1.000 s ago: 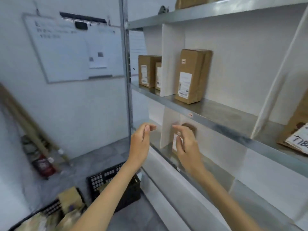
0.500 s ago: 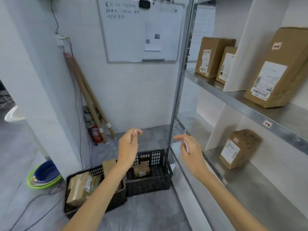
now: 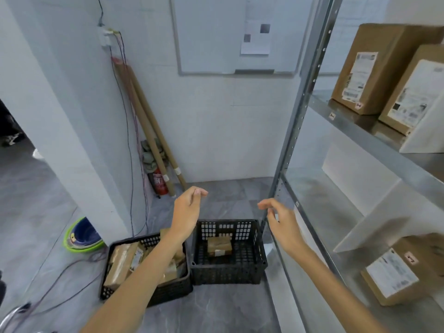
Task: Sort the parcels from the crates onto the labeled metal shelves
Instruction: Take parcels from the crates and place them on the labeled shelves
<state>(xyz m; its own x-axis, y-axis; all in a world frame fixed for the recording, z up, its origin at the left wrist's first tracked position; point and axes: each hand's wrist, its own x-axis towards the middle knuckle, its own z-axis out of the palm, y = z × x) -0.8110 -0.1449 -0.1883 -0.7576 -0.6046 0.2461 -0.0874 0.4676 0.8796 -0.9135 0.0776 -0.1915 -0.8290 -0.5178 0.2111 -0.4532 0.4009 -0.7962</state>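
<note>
Your left hand (image 3: 187,211) hangs in mid-air with its fingers loosely curled and nothing in them, above the spot where two black crates meet. Your right hand (image 3: 281,222) is out in front too, relaxed and empty, its fingertips just beside the foot of the grey post (image 3: 300,111) of the metal shelves (image 3: 355,126).

Below your hands, the right crate (image 3: 225,272) sits on the floor against the shelf frame and holds one small parcel (image 3: 219,246) lying flat on its bottom. The left crate (image 3: 168,292) touches it and is filled with several brown parcels (image 3: 122,263); your left forearm crosses over it.

On the lower shelf to your right, a labelled box (image 3: 398,272) stands just behind a white divider (image 3: 370,219). On the shelf above, a large box (image 3: 379,68) and a second box (image 3: 418,92) stand side by side, labels facing you.

Further out, cardboard tubes (image 3: 149,131) lean in the corner over a red fire extinguisher (image 3: 159,181), a whiteboard (image 3: 216,32) hangs on the back wall, and stacked bowls (image 3: 83,234) sit on the floor to the left.
</note>
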